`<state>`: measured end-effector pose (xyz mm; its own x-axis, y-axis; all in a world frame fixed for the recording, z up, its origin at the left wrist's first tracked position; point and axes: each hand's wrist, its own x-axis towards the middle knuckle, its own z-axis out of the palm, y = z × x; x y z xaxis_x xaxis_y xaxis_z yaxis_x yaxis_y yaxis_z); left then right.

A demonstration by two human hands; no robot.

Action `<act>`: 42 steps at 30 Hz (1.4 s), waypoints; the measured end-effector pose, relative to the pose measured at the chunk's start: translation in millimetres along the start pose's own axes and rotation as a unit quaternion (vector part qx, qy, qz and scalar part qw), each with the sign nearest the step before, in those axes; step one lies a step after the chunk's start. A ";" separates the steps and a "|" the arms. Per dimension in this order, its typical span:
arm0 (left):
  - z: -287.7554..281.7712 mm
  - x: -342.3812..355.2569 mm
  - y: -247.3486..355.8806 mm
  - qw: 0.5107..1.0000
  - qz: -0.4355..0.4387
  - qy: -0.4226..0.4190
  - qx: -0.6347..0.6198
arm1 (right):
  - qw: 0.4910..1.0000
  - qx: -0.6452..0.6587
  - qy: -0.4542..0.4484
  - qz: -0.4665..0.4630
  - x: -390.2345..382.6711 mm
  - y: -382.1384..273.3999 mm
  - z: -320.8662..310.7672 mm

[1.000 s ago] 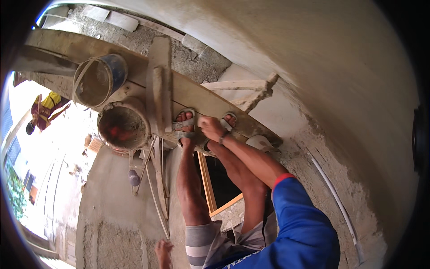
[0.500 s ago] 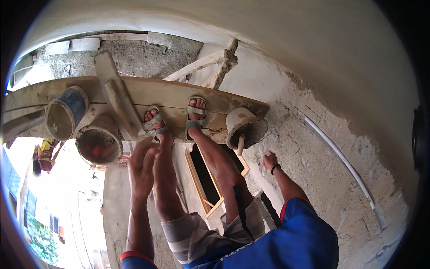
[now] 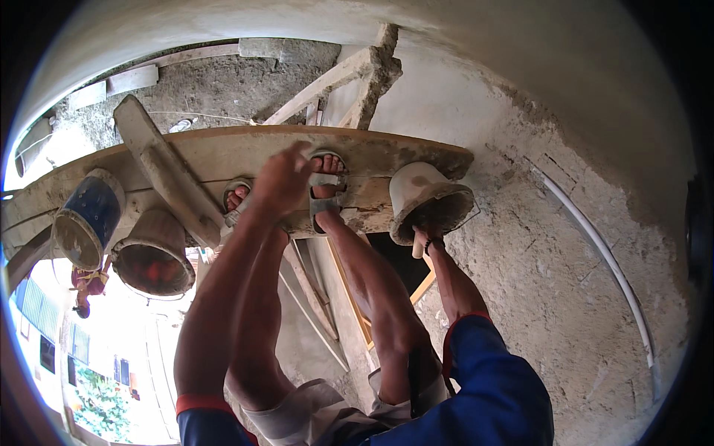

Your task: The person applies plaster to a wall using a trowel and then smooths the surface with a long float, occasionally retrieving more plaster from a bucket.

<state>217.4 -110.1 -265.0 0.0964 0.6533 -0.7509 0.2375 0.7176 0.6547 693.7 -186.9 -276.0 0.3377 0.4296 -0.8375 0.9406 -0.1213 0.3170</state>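
Note:
My left hand is raised in front of my sandaled feet, fingers loosely apart, holding nothing. At the pale plastic bucket on the right end of the plank, my right hand closes round a pale tool handle at the bucket's dark mouth; the rest of the tool is hidden inside. My feet in grey sandals stand on the weathered wooden plank. A mortar-caked board lies across it, left of my feet.
A blue bucket and a caked bucket sit along the plank's left. A timber brace stands beyond. A rough plastered wall with a white pipe is at right. A person is below at left, beside bright daylight.
My left hand has risen from beside my leg to in front of my feet. My right hand has moved from out by the wall into the right bucket's mouth, onto the handle.

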 end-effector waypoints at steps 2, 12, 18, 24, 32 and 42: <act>36.6 2.9 16.4 0.997 -0.001 -0.075 0.014 | 0.995 0.080 0.057 0.009 -23.4 -1.0 0.1; 245.6 27.3 66.2 0.975 0.117 -0.161 0.098 | 0.970 0.228 0.083 0.009 -179.7 17.7 -29.0; 244.0 47.5 54.7 0.987 0.108 -0.116 0.006 | 0.902 0.374 0.200 0.082 -244.5 81.9 -28.8; 101.7 13.8 92.2 0.970 0.198 -0.133 0.045 | 0.871 0.418 0.247 0.074 -219.6 61.1 -105.1; -105.4 -17.3 85.6 0.977 0.172 0.011 0.127 | 0.940 0.136 0.084 -0.301 -53.1 -51.3 -193.9; -188.7 -60.8 24.7 0.985 0.063 0.138 0.076 | 0.889 -0.091 -0.016 -0.449 131.6 -159.3 -205.8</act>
<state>35.0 -86.5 -187.0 -0.1276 0.7908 -0.5987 0.3848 0.5958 0.7049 581.2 73.1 -345.1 -0.5423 0.2550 -0.8006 0.8117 0.4051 -0.4207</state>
